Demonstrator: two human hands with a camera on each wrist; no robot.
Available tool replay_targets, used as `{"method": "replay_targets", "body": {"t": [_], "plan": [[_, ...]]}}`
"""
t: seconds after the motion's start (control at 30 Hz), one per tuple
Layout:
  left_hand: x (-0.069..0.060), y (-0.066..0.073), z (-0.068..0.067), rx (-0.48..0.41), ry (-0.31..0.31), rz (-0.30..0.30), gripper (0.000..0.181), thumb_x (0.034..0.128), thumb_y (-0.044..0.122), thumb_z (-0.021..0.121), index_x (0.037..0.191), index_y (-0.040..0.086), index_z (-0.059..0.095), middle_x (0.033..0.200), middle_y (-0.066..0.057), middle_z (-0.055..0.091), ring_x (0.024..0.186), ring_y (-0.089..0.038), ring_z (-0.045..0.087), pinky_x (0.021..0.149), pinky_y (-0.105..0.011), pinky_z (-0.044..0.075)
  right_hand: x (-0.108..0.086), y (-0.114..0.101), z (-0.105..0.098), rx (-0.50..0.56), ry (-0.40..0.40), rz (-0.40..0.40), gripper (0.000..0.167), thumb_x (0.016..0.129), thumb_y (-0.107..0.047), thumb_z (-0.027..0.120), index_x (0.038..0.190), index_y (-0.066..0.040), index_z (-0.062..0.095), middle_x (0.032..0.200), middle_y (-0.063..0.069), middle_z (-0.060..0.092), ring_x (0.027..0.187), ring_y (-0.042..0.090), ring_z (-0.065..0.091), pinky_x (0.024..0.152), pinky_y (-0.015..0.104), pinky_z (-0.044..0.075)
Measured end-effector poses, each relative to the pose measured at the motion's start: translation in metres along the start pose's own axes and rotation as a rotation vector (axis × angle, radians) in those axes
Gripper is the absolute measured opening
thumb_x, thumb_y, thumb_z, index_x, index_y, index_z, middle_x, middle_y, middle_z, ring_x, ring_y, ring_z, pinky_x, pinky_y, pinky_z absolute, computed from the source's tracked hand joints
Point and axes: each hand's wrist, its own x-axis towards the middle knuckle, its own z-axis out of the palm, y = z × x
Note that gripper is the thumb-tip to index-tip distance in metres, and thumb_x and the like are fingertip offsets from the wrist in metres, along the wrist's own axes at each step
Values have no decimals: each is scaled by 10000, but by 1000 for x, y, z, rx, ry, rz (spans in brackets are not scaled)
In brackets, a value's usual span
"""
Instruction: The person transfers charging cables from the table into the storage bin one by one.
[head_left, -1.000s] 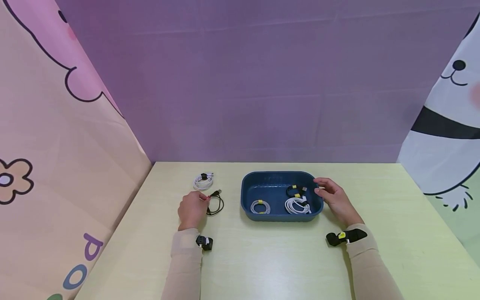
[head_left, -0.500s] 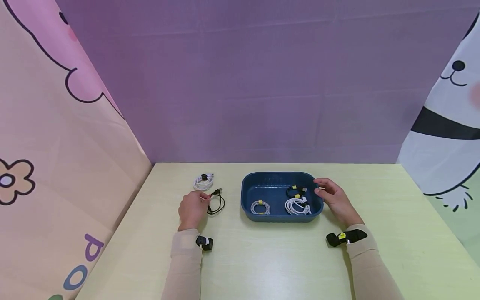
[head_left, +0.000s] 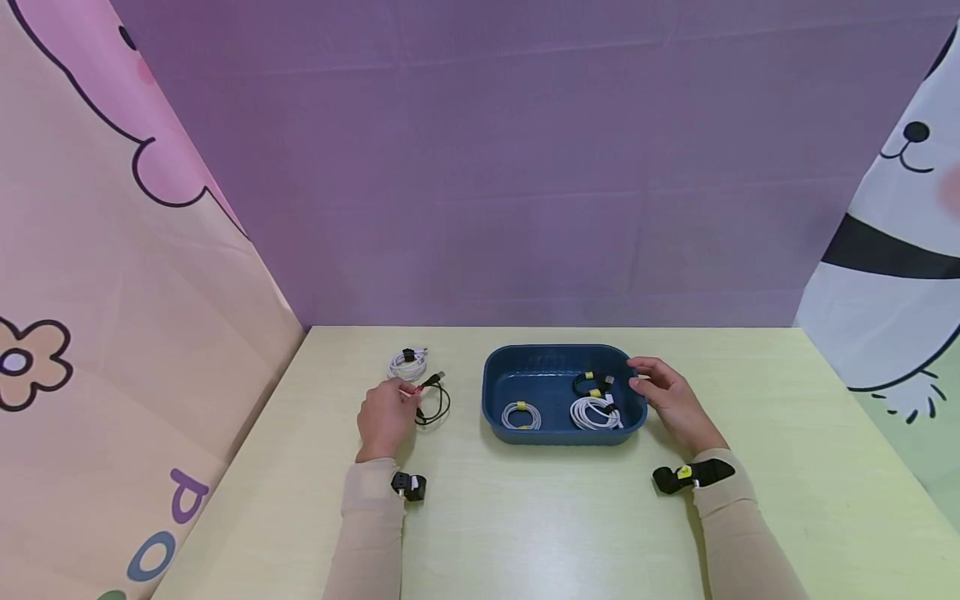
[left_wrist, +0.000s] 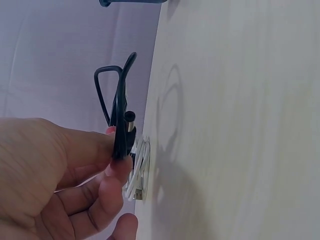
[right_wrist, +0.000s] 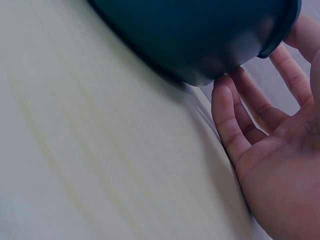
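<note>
My left hand (head_left: 385,421) pinches a coiled black cable (head_left: 434,405) between thumb and fingers. In the left wrist view that black cable (left_wrist: 120,100) is off the tabletop, its shadow beside it; a barrel plug (left_wrist: 130,120) and a bit of red tie show at the thumb. Just beyond the hand lies a coiled white cable (head_left: 407,365) with a black strap. My right hand (head_left: 675,406) holds the right end of a blue plastic bin (head_left: 536,436), thumb at the rim. Its fingers (right_wrist: 227,115) touch the outer wall in the right wrist view.
Inside the bin lie a grey cable coil (head_left: 521,415) at the left, a white cable coil (head_left: 596,412) at the right and a small black cable (head_left: 591,383) behind that. A purple backdrop (head_left: 525,167) stands behind the pale table (head_left: 525,533).
The black cable in my left hand has risen slightly, its plug end shifting a little up and away. My right hand and the bin stay in place.
</note>
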Motion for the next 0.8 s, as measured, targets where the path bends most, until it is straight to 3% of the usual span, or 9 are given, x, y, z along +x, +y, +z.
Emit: {"method": "replay_targets", "body": {"t": [0.8], "plan": [[1,5,-2,-14,57,32,146,947,174,699,1031,64,746,827,-78,749,639,-206,632,522,-298,374,2,4,-1,-2,5,-1,528,1014,-361,644,1448,-99,494,1325,-32,506,1128,66,546,916,149,496]]}}
